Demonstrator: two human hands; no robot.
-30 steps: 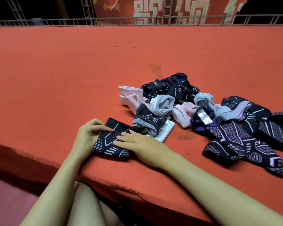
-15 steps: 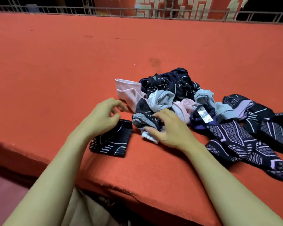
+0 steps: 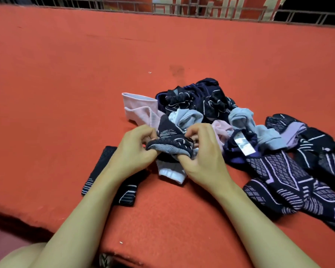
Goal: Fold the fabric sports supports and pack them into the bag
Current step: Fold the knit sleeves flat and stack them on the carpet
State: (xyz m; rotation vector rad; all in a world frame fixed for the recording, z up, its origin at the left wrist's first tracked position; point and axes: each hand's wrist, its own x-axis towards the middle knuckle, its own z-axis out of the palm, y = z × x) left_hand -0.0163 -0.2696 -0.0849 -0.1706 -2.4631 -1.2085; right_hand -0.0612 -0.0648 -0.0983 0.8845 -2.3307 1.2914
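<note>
My left hand [image 3: 132, 151] and right hand [image 3: 203, 153] both grip a dark navy support with grey stripes [image 3: 170, 146], fingers curled tight around its rolled edge, lifting it at the near side of the pile of supports [image 3: 211, 115] on the red tabletop [image 3: 66, 84]. A white-edged piece [image 3: 171, 172] hangs beneath it, touching the tabletop. The folded dark support [image 3: 108, 171] lies flat under my left forearm, near the tabletop's front edge. A long purple-patterned support [image 3: 290, 182] sprawls to my right.

Red carpeted platform [image 3: 66, 84], metal railing [image 3: 201, 10] behind, possibly a banner [image 3: 211, 4]
</note>
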